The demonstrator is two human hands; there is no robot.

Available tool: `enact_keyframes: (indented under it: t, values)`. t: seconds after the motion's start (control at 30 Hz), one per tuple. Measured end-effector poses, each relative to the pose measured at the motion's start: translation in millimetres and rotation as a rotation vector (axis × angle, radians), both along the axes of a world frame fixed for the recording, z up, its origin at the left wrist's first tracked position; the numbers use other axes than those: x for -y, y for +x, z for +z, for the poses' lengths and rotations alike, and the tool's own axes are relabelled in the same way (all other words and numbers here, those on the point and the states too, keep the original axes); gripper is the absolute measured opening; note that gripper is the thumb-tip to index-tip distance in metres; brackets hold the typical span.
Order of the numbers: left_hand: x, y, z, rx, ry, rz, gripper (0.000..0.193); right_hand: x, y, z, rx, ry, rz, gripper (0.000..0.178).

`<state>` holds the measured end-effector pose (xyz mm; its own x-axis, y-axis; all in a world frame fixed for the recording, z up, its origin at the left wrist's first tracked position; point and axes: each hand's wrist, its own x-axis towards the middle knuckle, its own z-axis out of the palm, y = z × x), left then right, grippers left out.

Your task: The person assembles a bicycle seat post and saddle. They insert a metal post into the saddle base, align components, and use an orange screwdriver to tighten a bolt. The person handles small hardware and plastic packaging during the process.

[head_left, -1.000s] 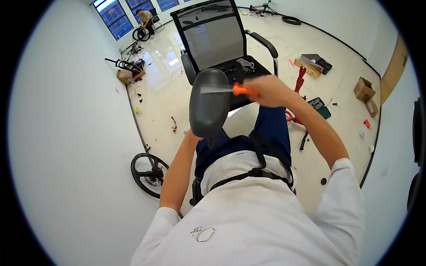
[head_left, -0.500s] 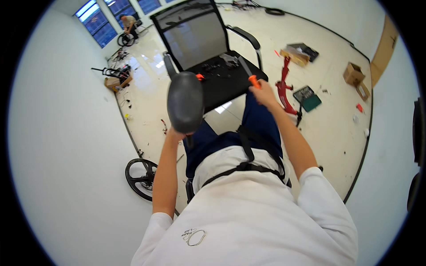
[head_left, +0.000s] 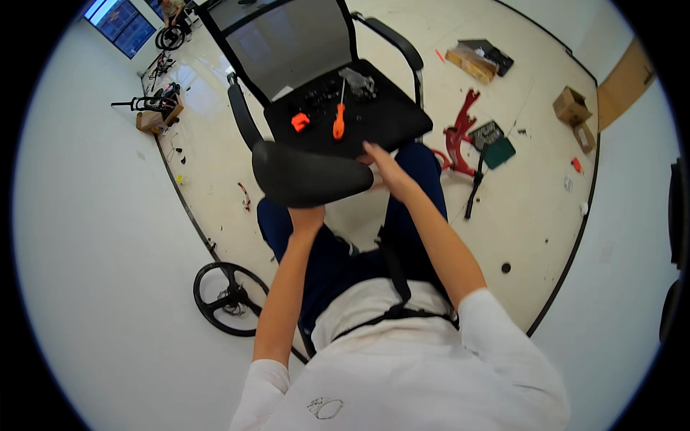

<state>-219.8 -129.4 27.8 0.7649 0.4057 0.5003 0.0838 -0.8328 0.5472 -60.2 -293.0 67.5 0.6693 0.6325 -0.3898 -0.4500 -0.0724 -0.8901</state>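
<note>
A black bicycle saddle [head_left: 302,174] is held in front of my lap, its narrow nose pointing right. My left hand [head_left: 307,218] grips it from below; most of those fingers are hidden under the saddle. At the nose, my right hand [head_left: 388,172] has its fingers apart, touching or very near the tip. An orange-handled screwdriver [head_left: 339,123] lies on the seat of the black office chair [head_left: 392,118] facing me. Beside it are an orange-red piece [head_left: 300,122], small dark parts [head_left: 323,95] and a crumpled clear plastic bag [head_left: 357,82].
To the right on the floor are a red bicycle frame part [head_left: 458,140], a green case [head_left: 499,152] and cardboard boxes [head_left: 571,106]. A black spoked wheel [head_left: 231,298] leans by the left wall. Far left, another person [head_left: 172,11] is beside a wheel [head_left: 170,37].
My right hand has put the screwdriver on the chair seat and come over to the saddle. The saddle has turned from upright to lying sideways, nose right.
</note>
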Motion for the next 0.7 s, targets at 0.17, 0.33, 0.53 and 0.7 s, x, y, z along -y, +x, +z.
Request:
enact_keyframes:
  t: [0.17,0.33,0.53,0.7]
  values:
    - [30.1,21.8,-23.6,-0.096,0.215,-0.376,0.048,27.6,1.2,2.1,-0.331,0.24,0.012,0.073]
    - [50.9,3.4,-72.9,-0.37,-0.333,-0.348,0.051,21.4,14.3,-37.5,0.066,-0.1,0.026,0.058]
    - [30.0,-3.0,-59.0,-0.572,-0.592,-0.249,0.04,28.3,28.7,-104.9,0.121,-0.031,-0.124,0.059]
    - [-25.3,23.3,-95.1,-0.659,-0.725,-0.236,0.044,-9.2,78.9,-126.5,0.635,-0.16,0.078,0.06]
